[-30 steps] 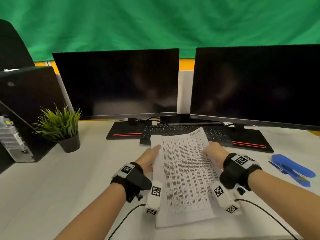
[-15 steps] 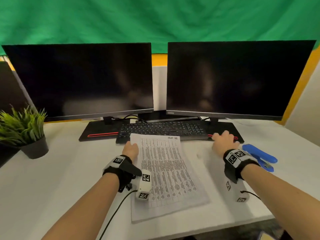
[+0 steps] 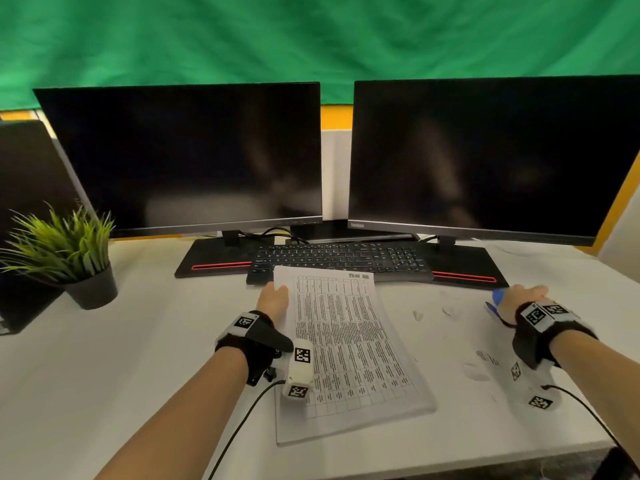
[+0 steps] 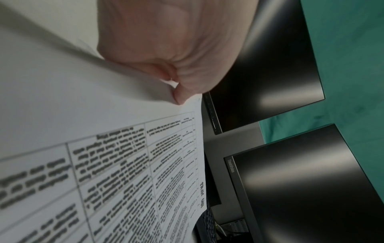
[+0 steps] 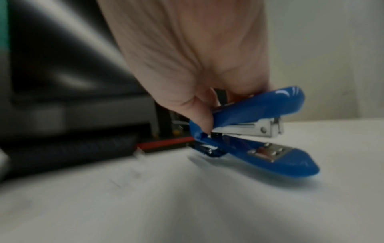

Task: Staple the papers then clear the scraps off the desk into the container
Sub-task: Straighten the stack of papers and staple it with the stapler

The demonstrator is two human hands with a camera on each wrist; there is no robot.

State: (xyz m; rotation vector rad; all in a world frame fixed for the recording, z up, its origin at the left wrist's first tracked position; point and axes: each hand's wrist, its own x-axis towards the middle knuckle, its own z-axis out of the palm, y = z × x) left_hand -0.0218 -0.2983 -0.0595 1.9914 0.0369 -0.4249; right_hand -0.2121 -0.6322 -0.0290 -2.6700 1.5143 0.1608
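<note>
A stack of printed papers [image 3: 349,348] lies on the white desk [image 3: 104,375] in front of the keyboard. My left hand [image 3: 275,301] pinches the stack's top left corner; in the left wrist view the thumb and fingers of my left hand [image 4: 174,85] close on the papers [image 4: 124,164] and lift that corner a little. At the right, my right hand [image 3: 519,299] grips the blue stapler [image 3: 495,303], mostly hidden under it. In the right wrist view my right hand [image 5: 207,115] curls round the stapler [image 5: 259,131], whose jaws gape. Small white scraps [image 3: 450,311] lie between the papers and the stapler.
Two dark monitors [image 3: 194,161] stand at the back with a black keyboard [image 3: 339,259] below them. A potted plant [image 3: 69,251] is at the left, beside a black computer case [image 3: 24,202]. The desk's front edge runs near my forearms. No container shows.
My right hand left the papers, moved right and took hold of the blue stapler. My left hand stayed on the papers' top left corner. The head view swung right, then slightly back.
</note>
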